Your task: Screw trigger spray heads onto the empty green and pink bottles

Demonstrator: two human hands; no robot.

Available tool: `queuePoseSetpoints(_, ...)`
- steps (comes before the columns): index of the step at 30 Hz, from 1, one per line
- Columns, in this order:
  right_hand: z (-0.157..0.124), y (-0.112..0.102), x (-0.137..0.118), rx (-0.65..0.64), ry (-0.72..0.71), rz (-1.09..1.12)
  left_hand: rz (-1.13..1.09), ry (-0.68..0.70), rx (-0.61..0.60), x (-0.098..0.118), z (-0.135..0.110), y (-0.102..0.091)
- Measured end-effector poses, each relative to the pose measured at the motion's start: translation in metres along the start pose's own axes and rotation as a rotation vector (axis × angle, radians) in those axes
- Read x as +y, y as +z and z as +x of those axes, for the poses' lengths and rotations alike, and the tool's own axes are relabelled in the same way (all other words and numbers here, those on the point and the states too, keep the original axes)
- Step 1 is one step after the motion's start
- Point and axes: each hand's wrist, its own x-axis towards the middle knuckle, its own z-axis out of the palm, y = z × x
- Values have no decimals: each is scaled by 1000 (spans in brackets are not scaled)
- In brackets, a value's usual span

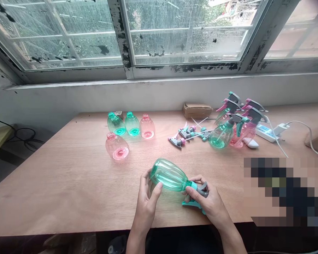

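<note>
The left hand (147,201) cups the base end of the green bottle (171,175), its fingers spread about as wide as the bottle is thick: the thumb presses the near side while the others curl round behind. The right hand (212,205) has its fingers closed more tightly about the spray head (200,189) at the neck, thumb along the near side and forefinger bent over the far side. The bottle lies slanted between the two hands, base up to the left, neck down to the right, at the front of the desk (76,187); whether it touches the wood I cannot tell.

Most of the left fingers are hidden behind the base, and the right palm covers much of the spray head, so how far it is screwed on cannot be made out. A pixelated patch (286,190) blots out the right front of the desk, and what lies below the front edge is dark and unclear.

Both forearms rise from the bottom edge, which cuts them off, and lean in slightly from below; the left wrist is fairly upright, the right hand angled inward.

Farther back stand four open bottles (132,127), loose spray heads (188,133) lie in a heap, and fitted bottles (220,137) stand beside them.
</note>
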Motion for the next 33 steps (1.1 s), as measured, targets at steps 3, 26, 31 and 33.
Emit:
queuePoseSetpoints(3,-1,0,0,-6,2,6,10,-16,13,-1,3,1)
queuePoseSetpoints(26,0,-2,1,24,6,30,-30,19,-45,-13,6,-6)
queuePoseSetpoints(31,1,-6,5,2,6,28,-49,18,-35,-13,6,-6)
queuePoseSetpoints(33,1,-8,7,-15,7,-2,-18,34,-42,-10,3,-4)
